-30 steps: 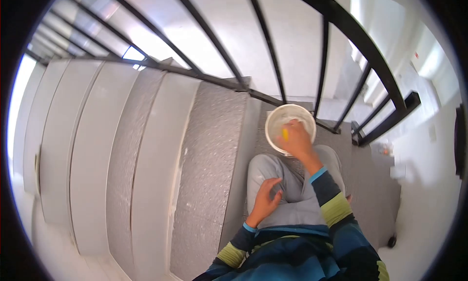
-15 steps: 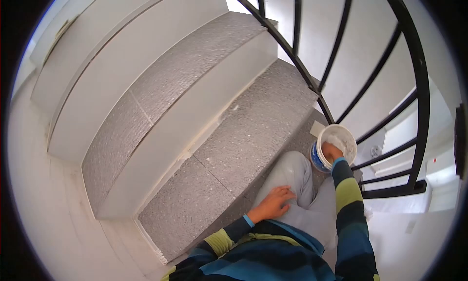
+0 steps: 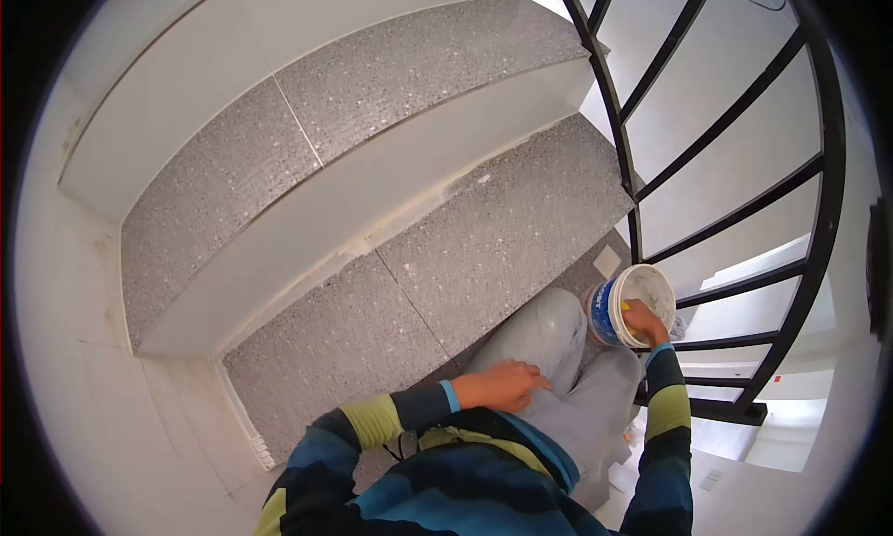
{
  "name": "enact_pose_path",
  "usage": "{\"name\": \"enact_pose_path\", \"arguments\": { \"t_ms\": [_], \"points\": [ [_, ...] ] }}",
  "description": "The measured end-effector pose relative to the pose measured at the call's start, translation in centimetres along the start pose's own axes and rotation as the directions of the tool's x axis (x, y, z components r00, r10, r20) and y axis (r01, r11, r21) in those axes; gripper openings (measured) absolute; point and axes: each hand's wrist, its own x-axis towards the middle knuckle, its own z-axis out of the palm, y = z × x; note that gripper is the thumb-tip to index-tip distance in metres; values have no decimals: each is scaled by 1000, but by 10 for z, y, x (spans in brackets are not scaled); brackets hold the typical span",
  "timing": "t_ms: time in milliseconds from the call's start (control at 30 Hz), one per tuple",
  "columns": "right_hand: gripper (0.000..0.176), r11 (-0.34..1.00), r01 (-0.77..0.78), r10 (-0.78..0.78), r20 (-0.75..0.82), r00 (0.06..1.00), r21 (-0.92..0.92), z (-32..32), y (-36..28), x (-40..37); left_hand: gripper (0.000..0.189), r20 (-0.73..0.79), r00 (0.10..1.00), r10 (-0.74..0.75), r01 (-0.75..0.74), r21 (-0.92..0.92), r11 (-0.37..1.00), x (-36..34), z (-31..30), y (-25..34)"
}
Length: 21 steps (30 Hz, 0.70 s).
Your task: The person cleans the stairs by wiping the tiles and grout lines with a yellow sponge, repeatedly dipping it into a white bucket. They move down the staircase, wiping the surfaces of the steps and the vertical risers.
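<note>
My right hand (image 3: 644, 322) reaches into the mouth of a white bucket (image 3: 654, 281) with a blue label, beside my knees. Its fingers are closed around something yellow (image 3: 628, 306), mostly hidden by the hand and too small to name. Pale grey residue coats the inside of the bucket. My left hand (image 3: 505, 385) lies on my grey-trousered thigh, fingers loosely stretched out and holding nothing. In front of me is a speckled grey stair tread (image 3: 502, 224), with a whitish strip along the joint at its back.
Another speckled tread (image 3: 372, 80) rises beyond a pale riser (image 3: 307, 229). A black metal railing (image 3: 735, 229) curves along the right side, close to the bucket. A small pale square piece (image 3: 607, 262) lies near the bucket. At the left stands a pale wall (image 3: 74, 350).
The view has turned and shifted. My right hand sits higher in the bucket, and a bit of yellow now shows in its fingers. My left hand stays on my thigh.
</note>
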Motion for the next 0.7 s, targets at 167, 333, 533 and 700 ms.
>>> {"name": "enact_pose_path", "arguments": {
  "t_ms": [167,333,533,700],
  "points": [
    [32,997,52,-62,-190,980,-54,-2,-6,-7,37,49,996,78,-84,128,988,11,-10,-8],
    [28,992,118,-104,-281,954,36,0,-1,-4,36,66,988,138,-148,185,972,24,-10,-15],
    [18,980,199,-179,-382,907,14,4,-15,-9,32,16,978,209,-209,160,965,46,-18,-20],
    [15,993,82,-112,-456,883,-85,6,-37,-17,31,-29,965,260,-256,92,962,51,-26,-37]
  ]
}}
